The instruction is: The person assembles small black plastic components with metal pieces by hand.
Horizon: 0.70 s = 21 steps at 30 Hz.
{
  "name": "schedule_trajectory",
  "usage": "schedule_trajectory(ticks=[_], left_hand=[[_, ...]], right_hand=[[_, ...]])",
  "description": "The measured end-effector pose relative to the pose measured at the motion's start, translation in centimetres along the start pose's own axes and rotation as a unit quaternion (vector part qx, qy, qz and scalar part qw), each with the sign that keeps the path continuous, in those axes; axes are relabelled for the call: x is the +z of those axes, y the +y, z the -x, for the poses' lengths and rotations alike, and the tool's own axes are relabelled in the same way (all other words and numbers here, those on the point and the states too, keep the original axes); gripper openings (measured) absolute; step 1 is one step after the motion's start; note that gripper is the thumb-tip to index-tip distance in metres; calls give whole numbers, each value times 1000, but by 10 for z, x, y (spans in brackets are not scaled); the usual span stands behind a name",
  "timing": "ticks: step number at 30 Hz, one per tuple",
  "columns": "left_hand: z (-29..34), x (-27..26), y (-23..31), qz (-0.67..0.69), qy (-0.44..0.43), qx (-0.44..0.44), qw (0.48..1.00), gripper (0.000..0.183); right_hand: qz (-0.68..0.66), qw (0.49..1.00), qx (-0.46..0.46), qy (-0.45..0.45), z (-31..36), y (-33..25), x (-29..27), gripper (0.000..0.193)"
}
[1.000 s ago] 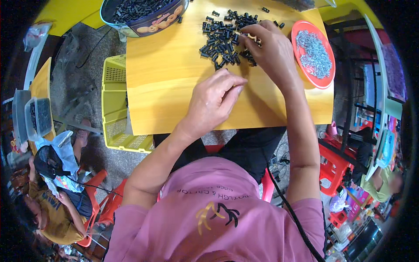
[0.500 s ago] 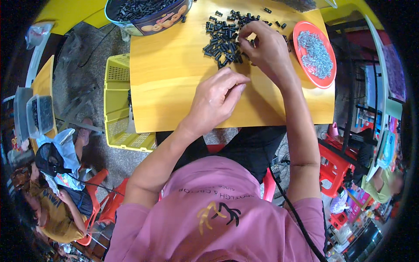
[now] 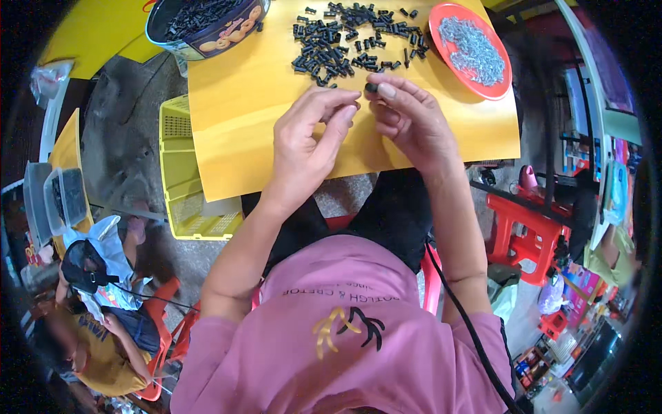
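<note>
Between thumb and fingers of my right hand (image 3: 420, 127) is a small black plastic part (image 3: 372, 87), its end showing at the fingertips. My left hand (image 3: 303, 134) faces it with thumb and forefinger pinched close together; whatever those tips hold is too small to make out. The hands nearly meet above the yellow table (image 3: 241, 131), just short of a loose spread of small black plastic parts (image 3: 321, 52). Right of that spread sits a red plate (image 3: 493, 93) heaped with small silver metal pieces (image 3: 476, 52), perhaps screws or pins.
A round tin (image 3: 231, 31) full of black pieces stands at the table's far left. Beside the left edge is a yellow plastic crate (image 3: 176, 183). Red stools (image 3: 520, 234) stand to the right. Another person (image 3: 110, 345) sits at the lower left.
My right hand has come back from the black parts toward me, now with one part at its fingertips. The left hand has turned slightly and faces it. The whole view has shifted somewhat.
</note>
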State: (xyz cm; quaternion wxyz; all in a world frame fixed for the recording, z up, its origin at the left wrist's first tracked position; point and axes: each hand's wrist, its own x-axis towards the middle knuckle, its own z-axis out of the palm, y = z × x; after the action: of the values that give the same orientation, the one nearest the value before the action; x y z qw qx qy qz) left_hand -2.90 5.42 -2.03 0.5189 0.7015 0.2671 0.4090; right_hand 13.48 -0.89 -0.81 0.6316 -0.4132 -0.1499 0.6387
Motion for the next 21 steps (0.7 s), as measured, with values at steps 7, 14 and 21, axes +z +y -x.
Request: schedule_trajectory(ticks=[7, 14, 21], left_hand=[[4, -1, 24, 15, 2, 19, 1000, 18], [8, 12, 38, 171, -2, -108, 979, 14], [6, 33, 23, 126, -95, -118, 980, 11]], right_hand=[[9, 1000, -21, -16, 18, 4, 13, 22], [229, 961, -155, 19, 42, -7, 10, 13], [339, 920, -197, 6, 58, -18, -14, 13]])
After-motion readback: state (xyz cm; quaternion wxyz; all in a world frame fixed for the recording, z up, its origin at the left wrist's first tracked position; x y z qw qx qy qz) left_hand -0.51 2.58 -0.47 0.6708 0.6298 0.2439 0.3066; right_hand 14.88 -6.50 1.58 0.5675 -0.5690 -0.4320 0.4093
